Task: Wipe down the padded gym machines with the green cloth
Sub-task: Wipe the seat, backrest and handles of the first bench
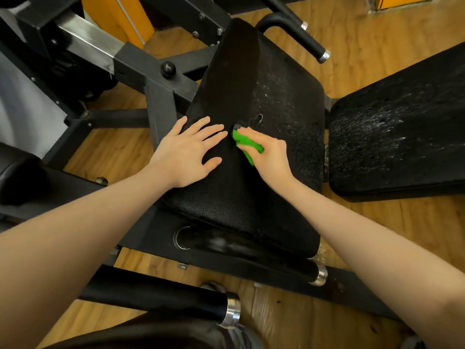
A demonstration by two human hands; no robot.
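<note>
A black padded seat [264,79] of a gym machine fills the middle of the view, with a small tear near its centre. My left hand [191,149] lies flat on the pad's left side, fingers spread and straight. My right hand [270,153] grips a bunched green cloth [245,142] and presses it on the pad just below the tear. Only folds of the cloth show between my fingers. A second black pad [397,137] sits to the right, its surface speckled with pale marks.
The machine's dark steel frame [156,79] runs left and behind the seat. Black foam rollers with chrome end caps [231,311] lie below the seat, close to me. A curved handle bar [302,34] sticks out behind the seat. The floor [377,248] is wood planks.
</note>
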